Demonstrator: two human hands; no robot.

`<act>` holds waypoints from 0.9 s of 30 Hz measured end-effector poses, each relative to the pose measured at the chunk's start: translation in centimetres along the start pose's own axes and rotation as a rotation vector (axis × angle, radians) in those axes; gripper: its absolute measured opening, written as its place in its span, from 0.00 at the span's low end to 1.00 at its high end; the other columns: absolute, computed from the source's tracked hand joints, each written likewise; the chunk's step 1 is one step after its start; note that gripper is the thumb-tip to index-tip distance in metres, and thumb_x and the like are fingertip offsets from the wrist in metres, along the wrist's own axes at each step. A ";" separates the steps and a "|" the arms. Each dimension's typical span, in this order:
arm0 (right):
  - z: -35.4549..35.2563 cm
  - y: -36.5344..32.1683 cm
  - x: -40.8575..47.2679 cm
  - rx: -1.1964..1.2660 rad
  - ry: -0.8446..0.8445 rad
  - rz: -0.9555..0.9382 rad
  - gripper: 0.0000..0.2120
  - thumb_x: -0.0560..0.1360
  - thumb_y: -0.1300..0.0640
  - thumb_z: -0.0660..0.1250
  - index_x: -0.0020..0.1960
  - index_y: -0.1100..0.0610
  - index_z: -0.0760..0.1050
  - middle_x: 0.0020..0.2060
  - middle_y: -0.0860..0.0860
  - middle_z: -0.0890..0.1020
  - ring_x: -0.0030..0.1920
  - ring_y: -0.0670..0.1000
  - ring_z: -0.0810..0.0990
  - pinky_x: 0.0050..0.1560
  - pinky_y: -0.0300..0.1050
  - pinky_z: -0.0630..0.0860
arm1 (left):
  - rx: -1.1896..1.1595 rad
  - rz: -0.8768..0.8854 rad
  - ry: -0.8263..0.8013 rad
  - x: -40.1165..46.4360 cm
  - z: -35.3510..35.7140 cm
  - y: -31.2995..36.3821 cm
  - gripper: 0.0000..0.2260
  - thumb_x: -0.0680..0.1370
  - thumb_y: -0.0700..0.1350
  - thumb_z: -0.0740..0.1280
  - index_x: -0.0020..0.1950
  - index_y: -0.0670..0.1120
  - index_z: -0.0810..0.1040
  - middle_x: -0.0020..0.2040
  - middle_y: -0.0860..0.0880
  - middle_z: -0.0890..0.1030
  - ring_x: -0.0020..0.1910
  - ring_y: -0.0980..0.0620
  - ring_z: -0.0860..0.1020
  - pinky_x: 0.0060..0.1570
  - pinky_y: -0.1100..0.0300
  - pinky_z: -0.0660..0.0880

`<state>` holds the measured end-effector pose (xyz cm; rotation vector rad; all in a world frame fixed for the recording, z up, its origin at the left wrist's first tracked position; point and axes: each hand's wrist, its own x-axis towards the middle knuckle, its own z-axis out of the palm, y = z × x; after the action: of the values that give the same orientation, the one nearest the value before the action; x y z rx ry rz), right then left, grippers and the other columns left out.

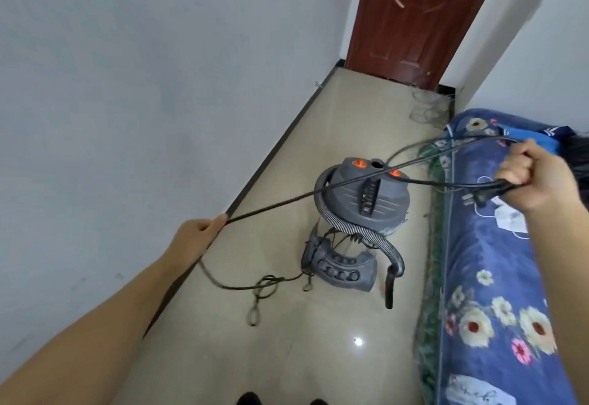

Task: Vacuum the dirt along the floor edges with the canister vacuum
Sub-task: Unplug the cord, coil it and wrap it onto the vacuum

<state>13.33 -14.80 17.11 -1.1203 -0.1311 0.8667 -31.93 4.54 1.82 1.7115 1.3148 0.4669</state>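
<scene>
A grey canister vacuum point(360, 194) with orange knobs stands on the beige tiled floor between the wall and a bed. Its ribbed hose point(350, 229) curls down to a black nozzle point(389, 290) on the floor. A black power cord point(287, 202) stretches taut between my hands, crossing above the vacuum. My left hand point(194, 239) pinches the cord near the wall. My right hand point(529, 178), over the bed, grips several loops of cord with the plug point(475, 199) sticking out. More cord lies knotted on the floor point(264, 286).
A white wall with a dark skirting board point(271, 156) runs along the left. A bed with a blue flowered cover point(490, 293) fills the right. A dark red door point(411, 22) closes the far end, with thin wires point(427, 108) on the floor near it.
</scene>
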 end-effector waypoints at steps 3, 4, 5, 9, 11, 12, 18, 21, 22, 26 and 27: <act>-1.1 1.2 1.7 -0.123 0.183 -0.019 0.20 0.84 0.50 0.49 0.35 0.51 0.61 0.15 0.44 0.59 0.15 0.42 0.55 0.17 0.33 0.53 | 0.163 -0.008 -0.004 -1.3 0.3 -0.6 0.25 0.79 0.56 0.62 0.25 0.50 0.60 0.22 0.54 0.60 0.24 0.55 0.60 0.32 0.58 0.58; -0.3 2.2 1.9 -0.239 0.179 -0.009 0.19 0.85 0.50 0.48 0.36 0.51 0.60 0.16 0.44 0.59 0.15 0.41 0.55 0.16 0.33 0.52 | 0.228 0.043 -0.032 -1.4 0.9 0.3 0.23 0.80 0.55 0.62 0.28 0.50 0.61 0.24 0.54 0.60 0.26 0.55 0.60 0.31 0.59 0.57; 0.8 3.5 2.0 -0.352 0.161 -0.005 0.19 0.85 0.51 0.48 0.36 0.52 0.60 0.17 0.44 0.60 0.15 0.41 0.55 0.15 0.33 0.52 | 0.297 0.116 -0.089 -1.6 1.6 1.6 0.22 0.80 0.55 0.62 0.29 0.49 0.62 0.25 0.53 0.61 0.27 0.54 0.61 0.31 0.59 0.57; 7.9 9.4 -0.9 -0.724 -0.070 -0.034 0.15 0.84 0.55 0.53 0.39 0.56 0.67 0.23 0.51 0.75 0.20 0.44 0.73 0.19 0.35 0.69 | 0.579 0.486 -0.467 -3.4 6.9 9.4 0.24 0.81 0.54 0.61 0.28 0.49 0.57 0.26 0.51 0.59 0.26 0.53 0.58 0.29 0.59 0.54; 10.6 11.8 -3.4 -0.928 -0.301 -0.018 0.13 0.84 0.55 0.53 0.46 0.58 0.70 0.33 0.55 0.82 0.34 0.51 0.82 0.35 0.42 0.81 | 0.576 0.606 -0.467 -4.0 8.6 13.3 0.24 0.81 0.53 0.61 0.27 0.48 0.60 0.24 0.50 0.61 0.24 0.54 0.59 0.27 0.62 0.57; 11.3 12.6 -4.6 -1.071 -0.412 -0.047 0.13 0.84 0.54 0.54 0.46 0.58 0.72 0.36 0.55 0.83 0.38 0.53 0.82 0.42 0.46 0.81 | 0.537 0.612 -0.410 -3.9 8.7 14.8 0.23 0.81 0.52 0.61 0.28 0.47 0.64 0.24 0.51 0.63 0.24 0.55 0.61 0.27 0.63 0.58; 12.0 12.4 -7.4 -1.149 -0.589 0.007 0.19 0.83 0.48 0.53 0.42 0.58 0.73 0.20 0.45 0.66 0.21 0.46 0.62 0.22 0.38 0.62 | 0.188 0.527 -0.176 -1.4 5.8 17.0 0.22 0.79 0.55 0.64 0.28 0.45 0.67 0.26 0.49 0.63 0.26 0.54 0.62 0.31 0.58 0.58; 11.6 10.1 -7.4 -1.057 -0.676 0.129 0.19 0.82 0.47 0.57 0.38 0.57 0.72 0.21 0.45 0.60 0.19 0.44 0.56 0.19 0.34 0.54 | 0.018 0.408 -0.139 -1.1 5.2 16.3 0.23 0.81 0.56 0.60 0.30 0.44 0.68 0.26 0.50 0.63 0.24 0.57 0.62 0.30 0.62 0.60; 11.1 8.7 -7.3 -0.974 -0.674 0.127 0.17 0.81 0.50 0.59 0.36 0.56 0.70 0.20 0.45 0.59 0.19 0.43 0.55 0.18 0.33 0.52 | -0.036 0.352 -0.104 -0.9 4.8 15.6 0.24 0.81 0.57 0.58 0.31 0.43 0.68 0.26 0.48 0.63 0.22 0.58 0.62 0.29 0.65 0.61; 6.4 2.3 -5.2 -0.463 -0.428 0.083 0.18 0.78 0.51 0.59 0.31 0.53 0.66 0.19 0.42 0.59 0.17 0.40 0.54 0.16 0.32 0.50 | -0.166 0.131 0.046 0.5 2.5 9.5 0.26 0.81 0.58 0.57 0.27 0.45 0.67 0.24 0.48 0.66 0.24 0.53 0.66 0.37 0.60 0.65; 4.9 1.2 -4.2 -0.351 -0.350 0.086 0.20 0.80 0.49 0.57 0.29 0.52 0.66 0.19 0.42 0.58 0.18 0.41 0.51 0.15 0.31 0.50 | -0.166 0.096 0.047 0.5 2.1 8.1 0.27 0.81 0.58 0.58 0.25 0.46 0.67 0.23 0.49 0.67 0.25 0.51 0.66 0.39 0.58 0.65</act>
<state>7.40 -13.85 19.71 -1.2963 -0.5444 1.1415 -25.63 3.83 7.26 1.6378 1.1962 0.6574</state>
